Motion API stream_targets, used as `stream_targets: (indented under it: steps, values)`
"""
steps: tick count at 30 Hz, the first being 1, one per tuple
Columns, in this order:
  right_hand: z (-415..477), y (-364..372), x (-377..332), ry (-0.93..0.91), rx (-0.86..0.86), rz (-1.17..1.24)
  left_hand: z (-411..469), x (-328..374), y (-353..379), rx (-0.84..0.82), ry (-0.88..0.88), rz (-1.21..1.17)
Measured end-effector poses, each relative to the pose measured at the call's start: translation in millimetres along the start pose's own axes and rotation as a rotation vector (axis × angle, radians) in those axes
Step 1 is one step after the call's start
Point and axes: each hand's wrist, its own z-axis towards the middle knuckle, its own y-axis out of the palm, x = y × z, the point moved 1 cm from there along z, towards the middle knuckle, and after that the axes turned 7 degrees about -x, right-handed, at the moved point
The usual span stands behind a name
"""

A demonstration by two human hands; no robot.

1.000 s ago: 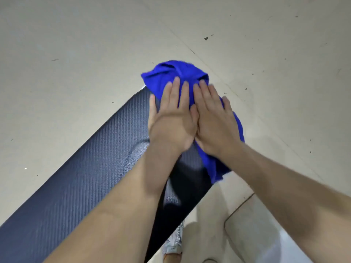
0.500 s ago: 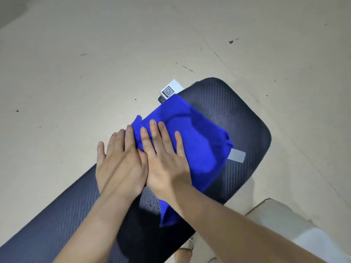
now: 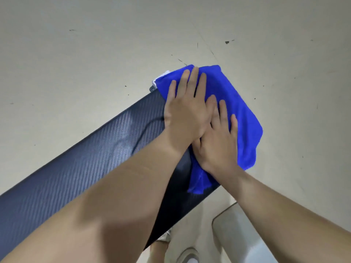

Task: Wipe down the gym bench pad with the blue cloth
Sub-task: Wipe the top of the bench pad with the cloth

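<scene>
A long dark bench pad (image 3: 79, 168) with a woven texture runs from the lower left up to the centre. A bright blue cloth (image 3: 241, 118) covers its far rounded end and hangs over the right edge. My left hand (image 3: 187, 111) lies flat on the cloth with fingers spread, pressing down. My right hand (image 3: 216, 137) lies flat beside it, partly under the left hand's edge, also pressing on the cloth. The pad's end is hidden under the cloth. A damp streak shows on the pad left of my left wrist.
Pale beige floor (image 3: 95, 54) with small dark specks surrounds the bench. A white label (image 3: 161, 75) peeks out at the cloth's upper left corner. A grey rounded slab (image 3: 237, 234) lies at the lower right, and a shoe (image 3: 165, 237) shows below the pad.
Both hands have pushed the cloth back along the pad to its far end; the cloth now covers the end and the label that were showing half a second ago.
</scene>
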Motion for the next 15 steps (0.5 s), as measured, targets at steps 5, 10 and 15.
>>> stream_targets:
  steps: [5,10,15]
  values:
    - [-67,30,-78,-0.030,0.011,0.062,-89,-62,-3,-0.100,-0.070,0.032]
    - [-101,47,-114,-0.304,0.053,0.117,-162,-108,-10,-0.207,-0.271,0.057]
    - [-69,31,-45,-0.511,0.036,-0.047,-141,-66,0,-0.096,-0.350,0.026]
